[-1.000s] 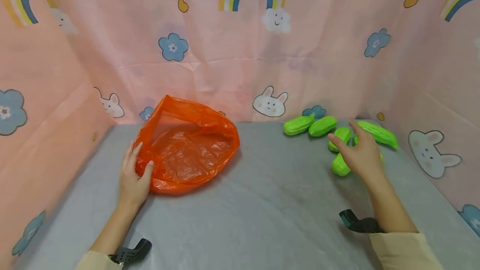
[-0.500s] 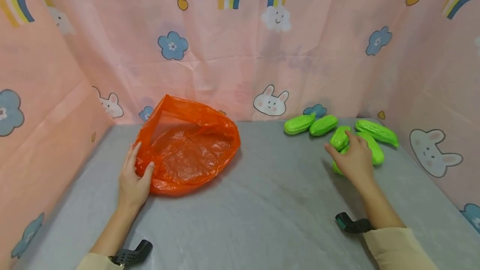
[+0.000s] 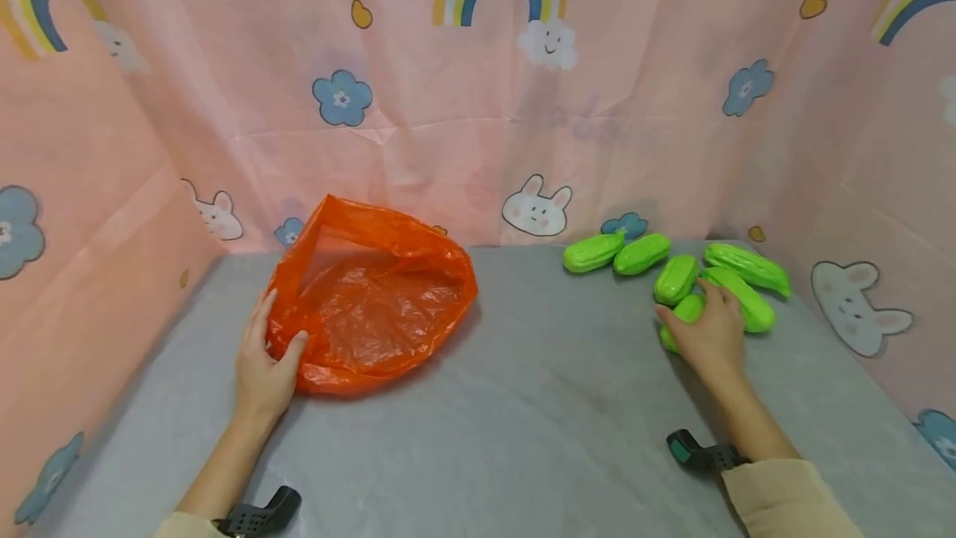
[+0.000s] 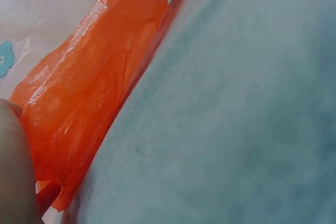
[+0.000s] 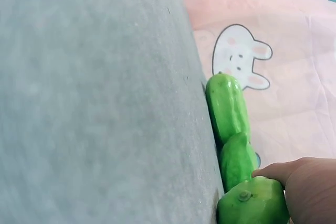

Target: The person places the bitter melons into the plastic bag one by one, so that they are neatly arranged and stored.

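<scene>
An orange plastic bag (image 3: 381,305) lies with its mouth gaping on the left half of the table. At the bag's left edge rests my left hand (image 3: 265,368), fingers extended along the outside and thumb apart on the near side; part of it also shows in the left wrist view. On the right, my right hand (image 3: 713,335) grips a shiny bitter melon (image 3: 685,308), thumb on its left and fingers on its right. Beyond that hand sits another bitter melon (image 3: 675,279), with a longer bitter melon (image 3: 743,301) to the right. The right wrist view shows the gripped melon's stem end (image 5: 252,203).
Two bitter melons, one of them leftmost (image 3: 593,253), lie by the back cloth; another (image 3: 747,266) lies at the back right. A grey cover (image 3: 508,430) spreads over the table. Pink patterned cloth (image 3: 448,148) walls the back and sides.
My right hand has moved left and down onto the nearest bitter melon, fingers now around it. My left hand and the orange bag have stayed in place.
</scene>
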### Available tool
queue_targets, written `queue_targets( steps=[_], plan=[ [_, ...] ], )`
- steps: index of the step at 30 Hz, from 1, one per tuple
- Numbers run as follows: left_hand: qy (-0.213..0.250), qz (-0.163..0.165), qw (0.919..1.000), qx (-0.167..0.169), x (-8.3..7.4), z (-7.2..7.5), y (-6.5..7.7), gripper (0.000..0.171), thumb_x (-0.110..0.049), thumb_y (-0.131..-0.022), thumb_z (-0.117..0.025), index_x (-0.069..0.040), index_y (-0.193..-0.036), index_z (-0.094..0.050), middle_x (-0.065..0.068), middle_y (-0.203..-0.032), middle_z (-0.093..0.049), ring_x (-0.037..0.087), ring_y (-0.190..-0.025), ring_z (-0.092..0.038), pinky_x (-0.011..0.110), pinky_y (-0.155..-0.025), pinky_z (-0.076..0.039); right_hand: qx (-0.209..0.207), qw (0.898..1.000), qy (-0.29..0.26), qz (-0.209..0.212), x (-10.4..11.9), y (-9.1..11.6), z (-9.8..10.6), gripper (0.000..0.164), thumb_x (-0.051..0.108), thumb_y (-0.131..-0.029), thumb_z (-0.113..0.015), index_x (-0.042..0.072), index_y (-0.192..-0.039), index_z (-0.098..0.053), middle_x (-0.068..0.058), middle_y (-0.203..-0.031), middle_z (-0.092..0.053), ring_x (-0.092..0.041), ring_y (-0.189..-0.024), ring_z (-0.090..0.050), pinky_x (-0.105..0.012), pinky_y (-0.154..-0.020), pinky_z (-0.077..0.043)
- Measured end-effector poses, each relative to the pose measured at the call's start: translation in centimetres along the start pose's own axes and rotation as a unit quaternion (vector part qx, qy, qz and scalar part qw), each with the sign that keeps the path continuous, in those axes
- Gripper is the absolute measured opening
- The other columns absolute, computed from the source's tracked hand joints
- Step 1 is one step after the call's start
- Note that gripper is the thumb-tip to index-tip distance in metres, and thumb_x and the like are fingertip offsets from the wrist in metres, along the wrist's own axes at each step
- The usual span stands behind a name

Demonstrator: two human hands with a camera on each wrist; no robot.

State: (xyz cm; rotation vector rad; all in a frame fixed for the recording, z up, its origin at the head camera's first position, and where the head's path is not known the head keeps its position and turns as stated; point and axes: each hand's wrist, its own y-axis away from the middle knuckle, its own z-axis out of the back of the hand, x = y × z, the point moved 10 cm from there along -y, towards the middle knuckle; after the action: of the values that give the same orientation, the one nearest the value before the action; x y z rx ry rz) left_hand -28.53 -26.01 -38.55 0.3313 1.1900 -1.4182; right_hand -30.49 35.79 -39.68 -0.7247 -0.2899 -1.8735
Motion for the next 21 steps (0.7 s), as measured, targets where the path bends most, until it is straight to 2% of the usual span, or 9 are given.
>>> queue_targets(
  steps=[5, 11, 15, 21],
  plan=[
    [0.005, 0.007, 1.0000, -0.001, -0.1, -0.1, 0.0, 0.065, -0.007, -0.092, -0.064, -0.011, -0.153, -0.043, 0.017, -0.165, -0.031, 0.042, -0.151, -0.030, 0.066, -0.120, -0.025, -0.005, 1.000, -0.004, -0.011, -0.5, 0.3, -0.1, 0.089, 0.044, -0.091, -0.068, 0.001, -0.158, -0.028, -0.032, -0.159, -0.027, -0.053, -0.143, -0.031, -0.067, -0.111, -0.032],
    [0.004, -0.001, 1.0000, 0.002, 0.0, -0.2, 0.1, 0.056, -0.008, -0.093, -0.064, -0.014, -0.148, -0.052, 0.018, -0.164, -0.032, 0.043, -0.151, -0.030, 0.069, -0.115, -0.030, -0.027, 1.000, -0.003, -0.005, -1.0, 0.5, -0.3, 0.071, 0.038, -0.095, -0.058, 0.007, -0.156, -0.037, -0.028, -0.159, -0.033, -0.050, -0.142, -0.035, -0.066, -0.112, -0.032],
    [0.001, -0.003, 1.0000, -0.004, 0.2, 0.2, -0.1, 0.057, -0.007, -0.092, -0.064, -0.010, -0.148, -0.051, 0.020, -0.163, -0.033, 0.045, -0.150, -0.031, 0.068, -0.117, -0.028, -0.055, 0.998, -0.036, 0.014, -1.0, 0.4, -0.4, 0.064, 0.033, -0.094, -0.057, 0.008, -0.151, -0.046, -0.027, -0.155, -0.039, -0.050, -0.140, -0.039, -0.064, -0.112, -0.032],
    [-0.001, 0.006, 1.0000, -0.003, 0.4, 0.1, -0.3, 0.058, -0.008, -0.093, -0.063, -0.009, -0.149, -0.049, 0.020, -0.163, -0.034, 0.043, -0.148, -0.034, 0.067, -0.114, -0.034, -0.117, 0.988, -0.094, 0.042, -1.2, 0.2, 0.2, 0.057, 0.024, -0.090, -0.062, 0.006, -0.144, -0.055, -0.026, -0.147, -0.051, -0.047, -0.136, -0.045, -0.060, -0.112, -0.034]
  ],
)
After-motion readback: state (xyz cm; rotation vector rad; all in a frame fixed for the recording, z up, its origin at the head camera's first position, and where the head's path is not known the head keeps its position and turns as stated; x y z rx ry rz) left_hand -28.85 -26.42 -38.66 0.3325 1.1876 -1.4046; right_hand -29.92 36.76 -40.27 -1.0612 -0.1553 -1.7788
